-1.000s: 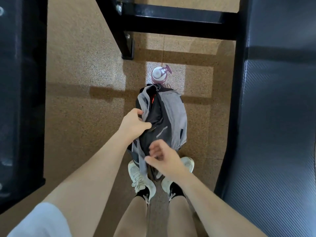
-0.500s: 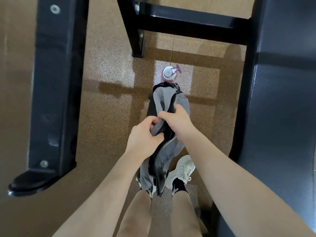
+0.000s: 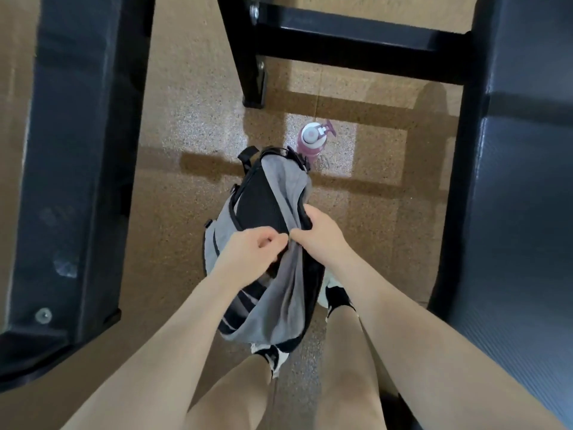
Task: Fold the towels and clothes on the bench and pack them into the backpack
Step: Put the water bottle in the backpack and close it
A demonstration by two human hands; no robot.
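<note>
The backpack (image 3: 273,243), grey with black panels, is up off the floor (image 3: 186,150), held out over the person's shoes (image 3: 274,360) and in front of the knees, and both hands are on it. The left hand (image 3: 248,256) is curled, fingers pinched at something small on the bag's top edge, likely a zip pull, though it's too small to be sure. The right hand (image 3: 322,237), touching the left one just beside it, grips a fold of the grey fabric and the black rim next to it. That looks like a bracing hold: one hand keeps the cloth taut so the other can run the opening along. Which way the zip is going, opening or closing, I can't tell from here. Beyond the backpack, on the floor, stands a pink water bottle (image 3: 313,141), close to the bag's far end. To the right of the backpack runs the dark padded bench (image 3: 521,243), and what shows of it carries no towels or clothes. To the backpack's left, a black metal frame (image 3: 77,150), well apart from it. Whether anything is packed inside stays hidden
</note>
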